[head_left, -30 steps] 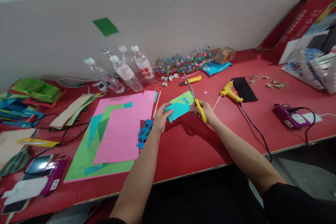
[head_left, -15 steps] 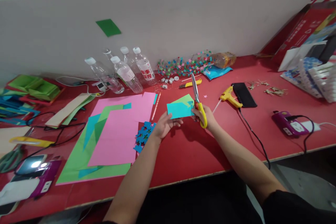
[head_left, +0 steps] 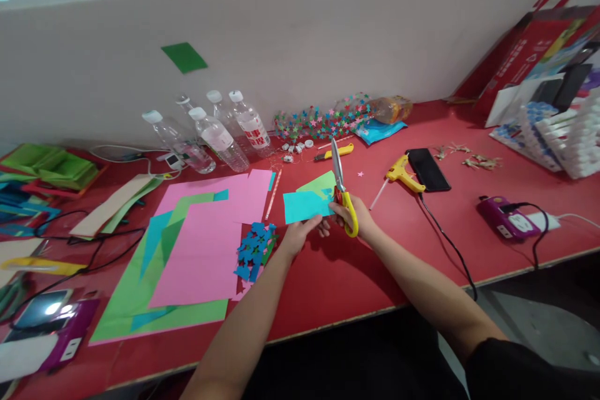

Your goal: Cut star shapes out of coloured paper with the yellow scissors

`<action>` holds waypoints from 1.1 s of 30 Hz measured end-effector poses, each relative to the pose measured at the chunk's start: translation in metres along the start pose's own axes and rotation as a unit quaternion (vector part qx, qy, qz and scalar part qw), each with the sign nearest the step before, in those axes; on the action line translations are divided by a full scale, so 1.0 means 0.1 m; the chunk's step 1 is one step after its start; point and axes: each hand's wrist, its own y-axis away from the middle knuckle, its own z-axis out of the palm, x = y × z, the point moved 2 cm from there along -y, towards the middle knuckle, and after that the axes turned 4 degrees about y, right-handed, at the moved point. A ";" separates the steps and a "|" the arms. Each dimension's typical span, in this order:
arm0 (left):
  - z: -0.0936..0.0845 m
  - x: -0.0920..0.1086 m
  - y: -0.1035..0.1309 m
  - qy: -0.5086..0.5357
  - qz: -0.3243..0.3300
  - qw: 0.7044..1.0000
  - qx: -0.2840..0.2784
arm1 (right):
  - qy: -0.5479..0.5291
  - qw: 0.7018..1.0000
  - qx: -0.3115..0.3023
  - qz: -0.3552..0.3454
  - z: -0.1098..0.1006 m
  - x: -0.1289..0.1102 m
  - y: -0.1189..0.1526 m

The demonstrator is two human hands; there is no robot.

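Observation:
A light-blue sheet of paper (head_left: pixel 300 206) with a cut, ragged right end is held above the red table. My left hand (head_left: pixel 302 235) is closed on its lower edge, thumb on top. Beside it, my right hand (head_left: pixel 357 215) grips scissors (head_left: pixel 338 169) with yellow handles, blades pointing up and away. The right fingertips also touch the paper's right end. Behind the blue sheet shows a light-green paper piece (head_left: pixel 323 181); whether it is held or lies on the table I cannot tell. Blue paper with star-shaped holes (head_left: pixel 255 247) lies left of my left hand.
Pink sheets (head_left: pixel 201 250) and green sheets lie at left. Clear bottles (head_left: pixel 222 140) stand at the back, near a star-covered bottle (head_left: pixel 323 122) on its side. A yellow cutter (head_left: pixel 340 151), glue gun (head_left: pixel 404 175), phone (head_left: pixel 427 169) and purple power socket (head_left: pixel 509 219) lie rightward.
My left hand has slid rightward along the paper's lower edge, closer to my right hand. The scissors stay in my right hand. The whole view has shifted slightly.

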 end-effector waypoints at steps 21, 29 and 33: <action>-0.26 0.28 -0.11 0.094 0.105 0.973 0.182 | 0.338 0.940 -0.012 -0.034 -0.15 -0.06 0.01; -0.12 0.67 -0.14 0.114 0.133 0.966 0.191 | 0.254 0.962 -0.087 -0.058 -0.09 -0.11 0.09; 0.02 0.84 -0.22 0.117 0.137 0.971 0.156 | 0.216 0.972 -0.092 -0.025 -0.09 -0.07 0.10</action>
